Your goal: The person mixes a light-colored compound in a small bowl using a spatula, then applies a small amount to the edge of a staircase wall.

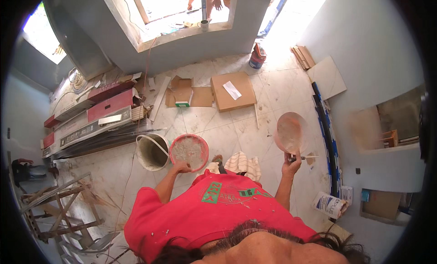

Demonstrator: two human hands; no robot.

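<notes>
My left hand grips the near rim of a round red tub of grey, lumpy material. Touching the tub on its left is a white bucket, its handle raised and its inside dark. Out to the right, my right hand holds a pinkish round bowl by its near edge, tilted, with pale residue inside. A thin tool with a dark handle is also at those fingers; its type is unclear. Beside my feet, a striped cloth hangs or lies; I cannot tell which.
A flat cardboard box and opened cartons lie ahead on the tiles. Long boxes are stacked left, near a metal frame. Blue-and-black lengths and a bag line the right. People stand outside the window and far left.
</notes>
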